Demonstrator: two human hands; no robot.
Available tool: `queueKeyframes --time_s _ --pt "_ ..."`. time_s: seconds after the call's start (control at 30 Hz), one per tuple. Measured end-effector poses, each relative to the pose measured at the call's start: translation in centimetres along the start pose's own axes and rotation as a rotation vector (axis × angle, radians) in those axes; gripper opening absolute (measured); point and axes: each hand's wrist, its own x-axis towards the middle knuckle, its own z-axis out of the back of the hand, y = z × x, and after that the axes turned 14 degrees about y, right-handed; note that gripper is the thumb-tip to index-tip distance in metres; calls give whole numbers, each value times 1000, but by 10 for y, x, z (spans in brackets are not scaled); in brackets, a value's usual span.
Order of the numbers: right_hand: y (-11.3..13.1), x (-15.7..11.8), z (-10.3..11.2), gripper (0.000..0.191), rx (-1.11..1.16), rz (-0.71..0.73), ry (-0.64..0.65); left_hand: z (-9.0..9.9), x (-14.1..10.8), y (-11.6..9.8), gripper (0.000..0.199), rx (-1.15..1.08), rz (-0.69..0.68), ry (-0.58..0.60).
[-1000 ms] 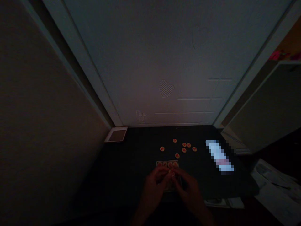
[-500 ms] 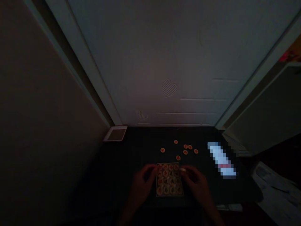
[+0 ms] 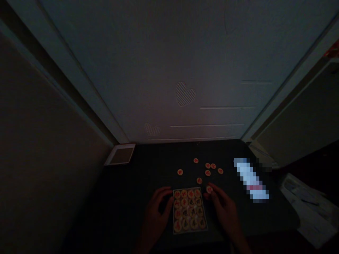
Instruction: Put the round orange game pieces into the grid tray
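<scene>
A square box (image 3: 190, 231) of round Chinese chess pieces lies on the dark table in front of me. Its pieces sit in rows, some marked in red and some in black. My left hand (image 3: 158, 206) is at the box's left edge, thumb and fingers apart, holding nothing; whether it touches the rim is hard to tell in the dim light. Just right of the box, my right hand (image 3: 224, 204) pinches one red-marked Chinese chess piece (image 3: 209, 189), its face showing. Beyond the box lie several loose red-marked pieces, the nearest piece (image 3: 199, 180) close to its far edge.
At the table's back left lies a shallow white-rimmed tray or lid (image 3: 120, 154). A bright pixelated object (image 3: 251, 180) lies on the right of the table. A pale door with heart reliefs (image 3: 185, 94) stands behind the table. Papers (image 3: 308, 210) show at the lower right.
My right hand has drawn slightly away from the box and turned, so the held piece now shows its red face. My left hand has moved slightly left. The view has shifted a little.
</scene>
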Motion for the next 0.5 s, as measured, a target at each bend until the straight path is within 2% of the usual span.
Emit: queueKeyframes --time_s 0.13,0.27,0.37,0.5 --pt "3 0 -2 41 32 48 10 -1 0 1 22 15 -2 3" --pt "2 0 -4 43 50 37 41 -2 -2 2 23 2 18 9" --pt "-3 2 -4 44 86 52 17 -1 -2 3 26 -24 30 -15" --pt "-6 5 -3 40 66 117 15 4 2 -5 28 -59 10 -45"
